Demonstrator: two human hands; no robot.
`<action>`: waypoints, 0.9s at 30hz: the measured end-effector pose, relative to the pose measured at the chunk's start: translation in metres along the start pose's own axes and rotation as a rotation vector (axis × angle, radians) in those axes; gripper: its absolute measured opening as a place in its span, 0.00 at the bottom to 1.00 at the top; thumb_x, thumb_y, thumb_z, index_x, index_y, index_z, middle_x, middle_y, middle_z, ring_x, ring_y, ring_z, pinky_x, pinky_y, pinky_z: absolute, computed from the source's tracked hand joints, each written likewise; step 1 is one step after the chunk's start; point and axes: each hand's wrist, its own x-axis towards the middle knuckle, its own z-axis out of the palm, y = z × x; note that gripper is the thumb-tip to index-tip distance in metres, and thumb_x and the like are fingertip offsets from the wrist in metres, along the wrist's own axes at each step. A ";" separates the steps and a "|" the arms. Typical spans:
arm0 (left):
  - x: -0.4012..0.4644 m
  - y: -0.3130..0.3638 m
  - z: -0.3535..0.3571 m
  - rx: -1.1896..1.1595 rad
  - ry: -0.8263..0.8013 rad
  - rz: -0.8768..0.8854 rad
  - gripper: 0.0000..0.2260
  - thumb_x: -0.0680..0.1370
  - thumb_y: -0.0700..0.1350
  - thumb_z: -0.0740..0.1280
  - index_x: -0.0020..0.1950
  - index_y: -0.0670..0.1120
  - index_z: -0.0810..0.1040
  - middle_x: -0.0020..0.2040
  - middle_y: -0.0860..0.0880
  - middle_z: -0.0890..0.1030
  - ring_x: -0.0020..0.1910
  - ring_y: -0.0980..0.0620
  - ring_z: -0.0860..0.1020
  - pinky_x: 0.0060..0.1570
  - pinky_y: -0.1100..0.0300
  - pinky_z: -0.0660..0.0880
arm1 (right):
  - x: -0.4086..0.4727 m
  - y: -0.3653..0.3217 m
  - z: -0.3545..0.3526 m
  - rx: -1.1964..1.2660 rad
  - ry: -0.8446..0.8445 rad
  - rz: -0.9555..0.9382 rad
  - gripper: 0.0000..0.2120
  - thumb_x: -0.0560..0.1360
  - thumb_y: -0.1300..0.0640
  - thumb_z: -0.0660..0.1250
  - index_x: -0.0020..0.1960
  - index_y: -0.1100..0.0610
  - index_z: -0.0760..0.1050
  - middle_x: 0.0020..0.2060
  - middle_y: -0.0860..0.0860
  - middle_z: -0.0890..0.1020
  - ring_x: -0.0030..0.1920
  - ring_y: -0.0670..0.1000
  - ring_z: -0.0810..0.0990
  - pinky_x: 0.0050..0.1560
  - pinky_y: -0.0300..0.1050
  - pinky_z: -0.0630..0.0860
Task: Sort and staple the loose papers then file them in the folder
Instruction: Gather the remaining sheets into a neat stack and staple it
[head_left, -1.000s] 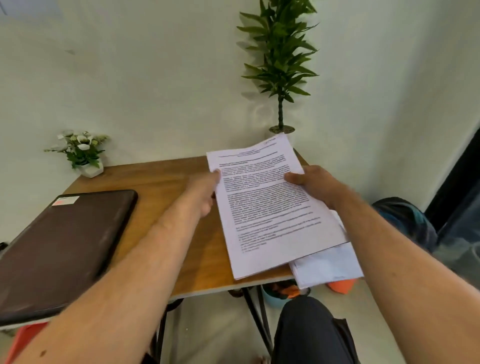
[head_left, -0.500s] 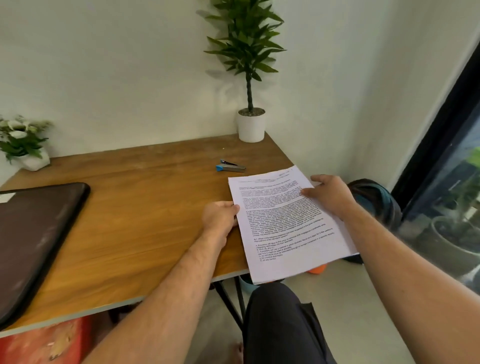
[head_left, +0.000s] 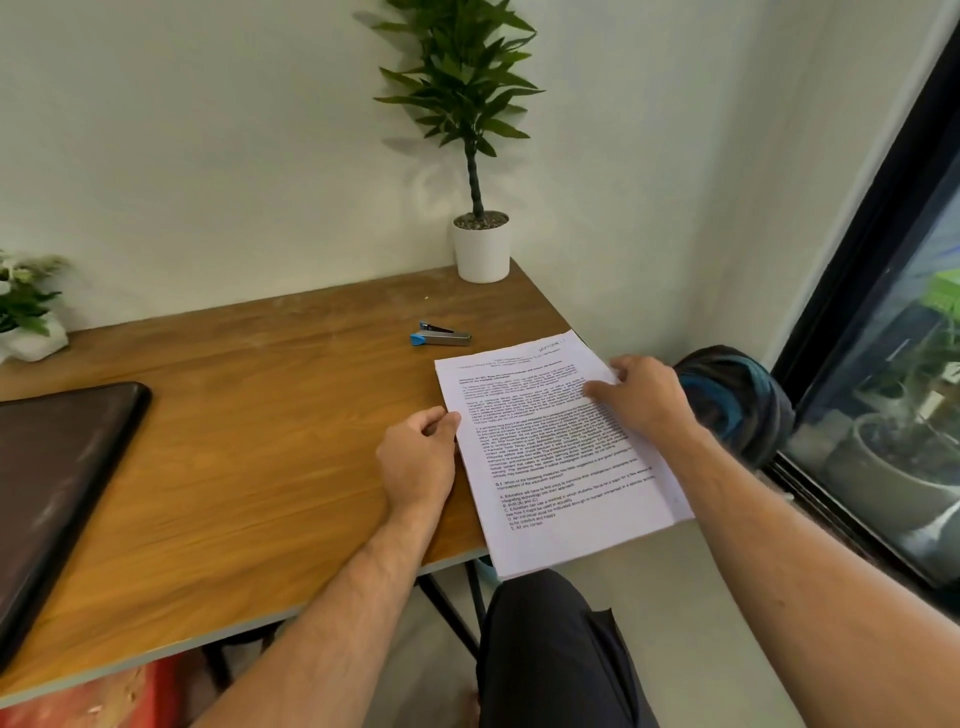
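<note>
1. Papers (head_left: 561, 452) are lying at the bench's (head_left: 249, 415) right edge, overhanging its near side.
2. Left hand (head_left: 418, 462) is pinching their left edge; right hand (head_left: 641, 397) is gripping the right edge.
3. Sheets are probably light, floppy and slippery; holding both edges seems best.

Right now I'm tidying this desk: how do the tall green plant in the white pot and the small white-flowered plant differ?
The tall green plant in the white pot stands at the desk's far right corner, fully in view; the small white-flowered plant sits far left, cut off by the frame. The first is leafy only; the second bears white blooms. Both stand by the wall.
</note>
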 end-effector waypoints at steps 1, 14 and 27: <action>-0.001 0.001 0.000 0.008 -0.009 -0.017 0.12 0.80 0.47 0.71 0.62 0.46 0.84 0.57 0.51 0.85 0.47 0.61 0.76 0.42 0.73 0.67 | -0.001 0.000 0.001 -0.013 -0.005 0.021 0.19 0.75 0.43 0.72 0.54 0.59 0.80 0.48 0.53 0.82 0.48 0.54 0.79 0.44 0.44 0.75; -0.022 -0.001 -0.009 -0.032 -0.074 -0.037 0.16 0.83 0.38 0.61 0.69 0.51 0.77 0.60 0.56 0.81 0.54 0.54 0.79 0.48 0.63 0.76 | -0.016 -0.025 0.019 0.014 -0.109 0.098 0.17 0.75 0.46 0.74 0.47 0.60 0.79 0.41 0.52 0.81 0.39 0.51 0.79 0.33 0.42 0.70; 0.021 -0.029 -0.088 -0.080 0.092 -0.188 0.11 0.80 0.43 0.70 0.61 0.48 0.85 0.57 0.52 0.85 0.53 0.55 0.81 0.47 0.65 0.74 | -0.034 -0.090 0.067 0.054 -0.085 0.073 0.12 0.76 0.52 0.73 0.43 0.59 0.75 0.41 0.52 0.81 0.35 0.48 0.77 0.27 0.39 0.68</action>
